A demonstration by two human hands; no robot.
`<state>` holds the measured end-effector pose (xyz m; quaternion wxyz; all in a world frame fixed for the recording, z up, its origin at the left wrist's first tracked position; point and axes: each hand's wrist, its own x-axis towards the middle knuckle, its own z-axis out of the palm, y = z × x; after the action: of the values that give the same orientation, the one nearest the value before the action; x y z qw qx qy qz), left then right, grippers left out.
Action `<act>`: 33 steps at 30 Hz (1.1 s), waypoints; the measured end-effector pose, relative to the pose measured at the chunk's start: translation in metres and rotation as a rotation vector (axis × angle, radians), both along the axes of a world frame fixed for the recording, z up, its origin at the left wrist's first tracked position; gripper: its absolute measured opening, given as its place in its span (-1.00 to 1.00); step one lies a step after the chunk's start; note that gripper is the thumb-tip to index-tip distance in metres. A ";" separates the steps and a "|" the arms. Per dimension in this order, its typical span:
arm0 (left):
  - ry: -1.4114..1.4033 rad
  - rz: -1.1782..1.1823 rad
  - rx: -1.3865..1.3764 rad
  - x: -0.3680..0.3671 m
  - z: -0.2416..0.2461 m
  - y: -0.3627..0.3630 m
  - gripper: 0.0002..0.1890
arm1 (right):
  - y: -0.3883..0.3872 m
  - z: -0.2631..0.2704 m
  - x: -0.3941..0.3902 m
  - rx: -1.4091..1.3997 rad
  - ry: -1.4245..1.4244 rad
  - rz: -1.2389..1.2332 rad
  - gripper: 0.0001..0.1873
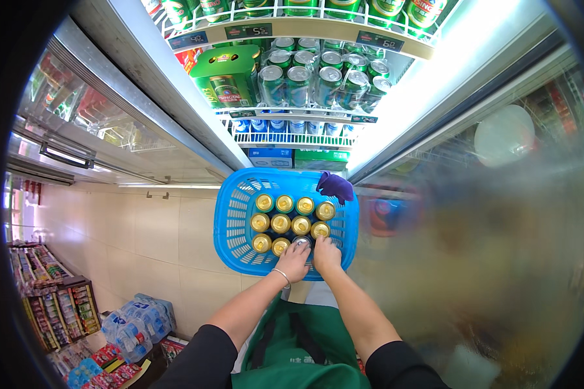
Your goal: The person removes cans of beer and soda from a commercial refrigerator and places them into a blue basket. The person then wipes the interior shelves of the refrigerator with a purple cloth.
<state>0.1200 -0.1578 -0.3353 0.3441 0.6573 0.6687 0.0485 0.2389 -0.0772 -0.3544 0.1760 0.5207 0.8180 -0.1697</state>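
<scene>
A blue plastic basket (224, 228) with slotted walls sits before me at the open cooler. Inside stand upright drink cans in rows, most with gold lids (280, 223), and one silver-lidded can (301, 241) in the nearest row. My left hand (294, 262), a bracelet at its wrist, has its fingers over the silver lid and beside a gold one. Close by on the right, my right hand (327, 255) is curled, its fingertips at the near edge of a gold-lidded can (320, 229). What its fingers hold underneath is hidden. A purple cloth (336, 186) hangs over the basket's far right corner.
Cooler shelves ahead hold shrink-wrapped green cans (299, 80), a green Tsingtao carton (226, 75) and blue cans (277, 125). A fogged glass door (443, 233) stands at right, another glass door (102, 107) at left. Bottled water packs (138, 323) and a snack rack (61, 311) occupy the lower left.
</scene>
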 end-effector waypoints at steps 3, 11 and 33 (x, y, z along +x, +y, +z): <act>-0.035 0.036 -0.025 0.000 -0.002 0.001 -0.32 | 0.002 -0.007 0.000 -0.030 0.035 -0.021 -0.39; -0.080 0.057 -0.075 -0.007 0.010 0.017 -0.30 | 0.023 0.033 -0.001 -0.017 0.039 0.115 -0.54; -0.137 -0.137 1.385 -0.083 0.463 0.279 -0.49 | 0.255 0.482 -0.066 1.070 1.348 0.132 -0.78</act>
<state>0.0367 0.1209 0.1276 -0.1105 0.7615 0.4176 0.4832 0.1726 0.1775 0.1281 -0.6064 0.2732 0.7464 -0.0237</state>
